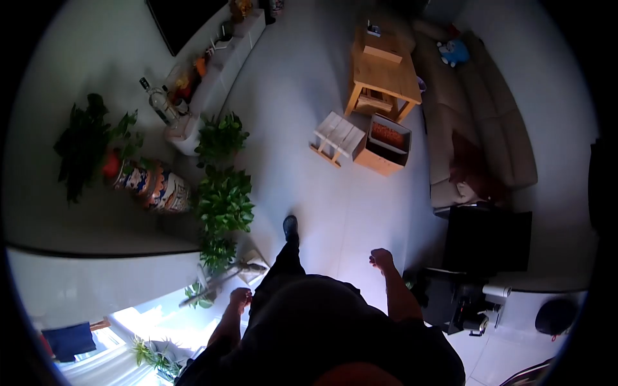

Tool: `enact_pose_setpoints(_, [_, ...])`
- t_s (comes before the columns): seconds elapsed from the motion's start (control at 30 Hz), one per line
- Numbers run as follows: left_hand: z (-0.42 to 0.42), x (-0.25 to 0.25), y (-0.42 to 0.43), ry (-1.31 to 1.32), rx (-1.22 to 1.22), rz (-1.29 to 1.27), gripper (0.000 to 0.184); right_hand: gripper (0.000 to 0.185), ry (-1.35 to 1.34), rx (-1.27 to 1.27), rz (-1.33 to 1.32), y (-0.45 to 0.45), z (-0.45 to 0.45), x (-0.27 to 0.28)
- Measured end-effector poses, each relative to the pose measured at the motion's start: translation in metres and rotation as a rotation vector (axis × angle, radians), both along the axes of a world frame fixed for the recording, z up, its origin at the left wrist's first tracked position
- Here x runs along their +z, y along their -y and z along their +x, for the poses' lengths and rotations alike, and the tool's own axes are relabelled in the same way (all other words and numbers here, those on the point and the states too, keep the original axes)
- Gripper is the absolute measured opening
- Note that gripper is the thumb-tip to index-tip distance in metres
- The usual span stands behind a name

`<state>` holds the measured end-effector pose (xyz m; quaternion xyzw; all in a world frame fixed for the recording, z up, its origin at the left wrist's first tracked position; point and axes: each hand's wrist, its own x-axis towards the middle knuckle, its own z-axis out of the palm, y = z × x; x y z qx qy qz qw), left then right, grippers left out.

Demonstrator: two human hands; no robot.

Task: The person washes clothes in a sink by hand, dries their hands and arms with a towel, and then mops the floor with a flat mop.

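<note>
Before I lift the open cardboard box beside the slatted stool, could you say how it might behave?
The cardboard box may feel heavy, as it holds many reddish pieces. They look loose, so tilting could make them shift. Its upright walls seem fairly stiff.

On the pale floor, a low wooden stool [338, 133] stands upright, its top made of light, greyish slats and its legs a warmer brown. Just beside it, close to a leg of the wooden table [386, 74], sits a brown cardboard box [380, 161], upright and open at the top. A pale-rimmed container [391, 134] shows in its mouth, holding small orange-red pieces too fine to make out. Whether stool and box touch, I can't tell.
</note>
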<state>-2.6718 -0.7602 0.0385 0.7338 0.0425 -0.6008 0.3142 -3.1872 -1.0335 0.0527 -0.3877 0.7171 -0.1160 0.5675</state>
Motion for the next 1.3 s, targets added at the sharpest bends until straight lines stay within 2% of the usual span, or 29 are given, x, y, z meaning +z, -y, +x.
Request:
enact_pose_setpoints(0.07, [0.016, -0.027, 0.018, -0.211, 0.072, -0.089, 0.008, 0.018, 0.176, 0.091, -0.076, 0.044, 0.019, -0.024])
enact_pose_setpoints(0.1, [0.007, -0.006, 0.046, -0.059, 0.104, -0.033, 0.012, 0.015, 0.185, 0.071, -0.069, 0.057, 0.030, -0.027])
enact_pose_setpoints(0.13, [0.012, -0.007, 0.072, 0.089, -0.105, -0.015, 0.015, 0.012, 0.193, 0.054, -0.062, 0.074, 0.050, -0.016])
enact_pose_setpoints(0.17, [0.019, -0.006, 0.096, 0.089, -0.105, -0.016, 0.015, 0.011, 0.018, 0.257, -0.037, 0.090, 0.061, -0.001])
enact_pose_setpoints(0.2, [0.032, -0.012, 0.117, -0.028, -0.093, -0.109, 0.014, 0.007, 0.162, 0.071, 0.044, 0.095, 0.071, 0.006])
enact_pose_setpoints(0.23, [0.047, -0.016, 0.145, -0.140, -0.082, -0.213, 0.012, 0.008, 0.231, 0.053, 0.120, 0.102, 0.065, -0.012])
enact_pose_setpoints(0.27, [0.058, -0.007, 0.182, -0.131, -0.084, -0.226, 0.012, 0.008, 0.298, 0.039, 0.194, 0.116, 0.057, -0.030])
enact_pose_setpoints(0.33, [0.075, 0.022, 0.251, -0.125, 0.082, -0.096, 0.007, 0.008, 0.144, 0.016, 0.228, 0.138, 0.067, -0.019])
enact_pose_setpoints(0.37, [0.104, 0.001, 0.274, -0.260, 0.104, -0.206, 0.003, 0.008, 0.169, -0.030, 0.249, 0.146, 0.064, -0.015])
enact_pose_setpoints(0.4, [0.115, 0.010, 0.300, -0.251, 0.090, -0.202, 0.003, 0.009, 0.196, -0.079, 0.272, 0.155, 0.061, -0.019])
enact_pose_setpoints(0.43, [0.125, 0.017, 0.332, -0.178, 0.096, -0.246, 0.006, 0.009, 0.061, -0.094, 0.304, 0.169, 0.070, -0.010])
enact_pose_setpoints(0.47, [0.128, 0.038, 0.372, -0.107, 0.101, -0.291, 0.015, 0.010, -0.033, -0.121, 0.298, 0.182, 0.075, -0.007])
enact_pose_setpoints(0.5, [0.109, 0.093, 0.418, 0.076, 0.179, -0.187, 0.023, 0.011, -0.049, -0.135, 0.309, 0.196, 0.077, -0.008])
enact_pose_setpoints(0.63, [0.151, 0.079, 0.495, 0.054, 0.044, -0.225, 0.027, 0.013, -0.105, -0.158, 0.415, 0.269, 0.097, -0.024])
enact_pose_setpoints(0.73, [0.172, 0.063, 0.542, -0.019, 0.062, -0.214, 0.010, 0.012, -0.099, 0.008, 0.367, 0.345, 0.116, -0.051])
enact_pose_setpoints(0.8, [0.181, 0.071, 0.568, 0.013, -0.165, -0.195, 0.011, 0.012, 0.029, 0.056, 0.322, 0.407, 0.126, -0.085])
enact_pose_setpoints(0.83, [0.186, 0.058, 0.578, 0.076, -0.195, -0.301, 0.011, 0.010, -0.089, 0.128, 0.282, 0.448, 0.148, -0.053])
enact_pose_setpoints(0.87, [0.189, 0.059, 0.589, 0.120, -0.196, -0.323, 0.010, 0.008, -0.103, 0.501, 0.265, 0.491, 0.150, -0.080])
enact_pose_setpoints(0.9, [0.192, 0.063, 0.601, 0.166, -0.197, -0.345, 0.010, 0.012, -0.134, 0.496, 0.337, 0.536, 0.169, -0.067])
enact_pose_setpoints(0.93, [0.196, 0.065, 0.612, 0.213, -0.198, -0.366, 0.010, 0.013, -0.151, 0.660, 0.209, 0.579, 0.178, -0.078])
enact_pose_setpoints(0.97, [0.205, 0.071, 0.625, 0.351, -0.464, -0.384, 0.012, 0.020, -0.183, 0.812, 0.066, 0.621, 0.187, -0.092])
enact_pose_setpoints(1.03, [0.213, 0.052, 0.648, 0.462, -0.435, -0.427, 0.015, 0.024, 0.133, 0.440, -0.064, 0.700, 0.221, -0.069])
enact_pose_setpoints(1.07, [0.218, 0.042, 0.659, 0.520, -0.421, -0.447, 0.017, 0.016, 0.503, 0.199, 0.237, 0.750, 0.227, -0.103])
enact_pose_setpoints(1.13, [0.253, 0.013, 0.688, 0.954, -1.207, -0.271, 0.020, 0.016, 0.415, 0.026, 0.020, 0.804, 0.284, -0.018])
enact_pose_setpoints(1.17, [0.269, 0.000, 0.707, 0.972, -1.284, -0.247, 0.020, 0.016, 0.422, 0.018, 0.017, 0.828, 0.299, -0.027])
enact_pose_setpoints(1.23, [0.308, -0.032, 0.750, 0.880, -1.252, -0.266, 0.021, 0.028, 0.243, 0.199, -0.241, 0.879, 0.330, -0.038])
enact_pose_setpoints(1.27, [0.328, -0.042, 0.774, 0.832, -1.244, -0.297, 0.022, 0.028, 0.389, 0.071, -0.082, 0.894, 0.339, -0.042])
enact_pose_setpoints(1.3, [0.346, -0.035, 0.803, 0.777, -1.246, -0.348, 0.022, 0.024, 0.223, 0.471, -0.320, 0.903, 0.331, -0.092])
